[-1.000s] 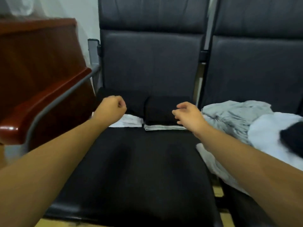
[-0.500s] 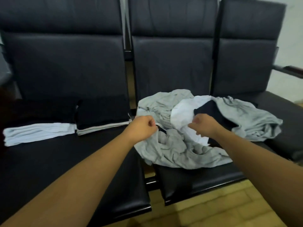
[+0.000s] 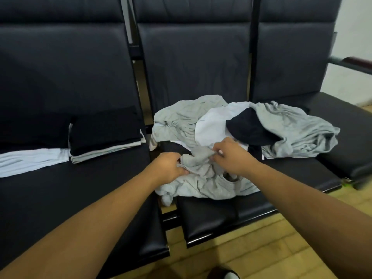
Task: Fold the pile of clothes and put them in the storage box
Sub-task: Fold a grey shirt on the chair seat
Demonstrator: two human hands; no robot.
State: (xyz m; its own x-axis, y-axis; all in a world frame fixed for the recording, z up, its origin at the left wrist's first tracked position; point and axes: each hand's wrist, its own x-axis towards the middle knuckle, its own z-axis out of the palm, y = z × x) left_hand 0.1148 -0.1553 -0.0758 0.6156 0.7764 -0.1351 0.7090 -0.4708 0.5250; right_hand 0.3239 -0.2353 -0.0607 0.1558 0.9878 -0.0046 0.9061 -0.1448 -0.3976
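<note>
We are now gripping the grey garment at the pile's six o'clock edge: our left hand and right hand, closed fists above it before, are bunching its fabric upward.

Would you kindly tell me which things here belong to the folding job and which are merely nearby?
Part of the job:
grey garment, gripped by left hand and right hand
clothes pile
folded stacks

Just nearby:
bench seats
armrest
shoe

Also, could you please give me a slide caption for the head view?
Both hands grip a grey garment from the unfolded pile, folded stacks alongside.
</note>
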